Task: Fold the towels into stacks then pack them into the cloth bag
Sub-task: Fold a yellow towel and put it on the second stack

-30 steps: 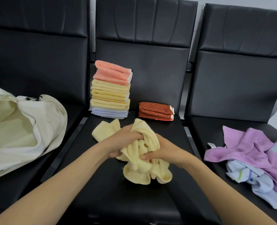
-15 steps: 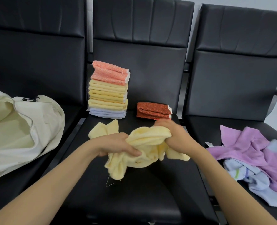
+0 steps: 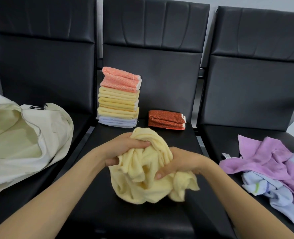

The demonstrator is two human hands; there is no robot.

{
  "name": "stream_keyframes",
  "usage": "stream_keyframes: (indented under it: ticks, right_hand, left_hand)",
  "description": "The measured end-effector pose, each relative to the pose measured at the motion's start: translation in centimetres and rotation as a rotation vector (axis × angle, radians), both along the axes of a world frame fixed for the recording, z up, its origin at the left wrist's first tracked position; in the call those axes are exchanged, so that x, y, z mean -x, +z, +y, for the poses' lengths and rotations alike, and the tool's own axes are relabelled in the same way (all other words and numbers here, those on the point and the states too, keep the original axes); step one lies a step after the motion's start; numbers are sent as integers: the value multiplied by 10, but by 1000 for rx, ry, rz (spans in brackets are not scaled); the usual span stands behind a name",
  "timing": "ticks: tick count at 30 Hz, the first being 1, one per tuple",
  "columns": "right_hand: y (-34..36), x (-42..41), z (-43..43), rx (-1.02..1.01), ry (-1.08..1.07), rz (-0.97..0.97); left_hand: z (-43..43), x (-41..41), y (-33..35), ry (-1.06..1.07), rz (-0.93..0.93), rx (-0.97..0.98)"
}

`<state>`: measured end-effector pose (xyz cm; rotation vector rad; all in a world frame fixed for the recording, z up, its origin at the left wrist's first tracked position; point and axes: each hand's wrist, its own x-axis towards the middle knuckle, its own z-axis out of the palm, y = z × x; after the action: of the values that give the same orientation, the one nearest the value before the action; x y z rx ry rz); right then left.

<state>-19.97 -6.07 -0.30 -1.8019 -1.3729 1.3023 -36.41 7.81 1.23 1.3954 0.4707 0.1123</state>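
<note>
Left hand [image 3: 125, 149] and right hand [image 3: 179, 163] both clutch a bunched yellow towel [image 3: 148, 171] over the middle seat [image 3: 125, 221], likely hunting an edge to fold. Folded stack [image 3: 119, 99] lies beyond, open cloth bag [image 3: 27, 140] left, unfolded pile [image 3: 277, 171] right.

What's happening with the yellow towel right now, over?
Left hand and right hand both gripping yellow towel. Towel bunched, unfolded. Nothing in the way.

Both hands, left hand [image 3: 123, 149] and right hand [image 3: 180, 163], grip a crumpled yellow towel [image 3: 146, 180] above the bench [image 3: 142, 218]; a folded stack [image 3: 119, 99] stands behind.
</note>
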Motion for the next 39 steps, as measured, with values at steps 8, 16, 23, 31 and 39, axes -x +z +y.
stream_keyframes:
  ticks: [8, 16, 23, 31, 39]
  right_hand:
    - [16, -35, -13, -164, -226, -810]
    - [11, -46, -23, -69, -142, -430]
    - [8, -34, -30, 138, -15, -691]
    - [25, -26, -37, 44, -156, -940]
    - [107, -24, -59, -157, -222, -532]
  left_hand:
    - [3, 1, -2, -354, 330, -403]
    - [13, 2, -20, -253, 352, -678]
    - [9, 12, -13, -85, 110, -566]
    - [-1, 15, 2, -165, 428, -1191]
    - [3, 34, 64, -98, 22, -771]
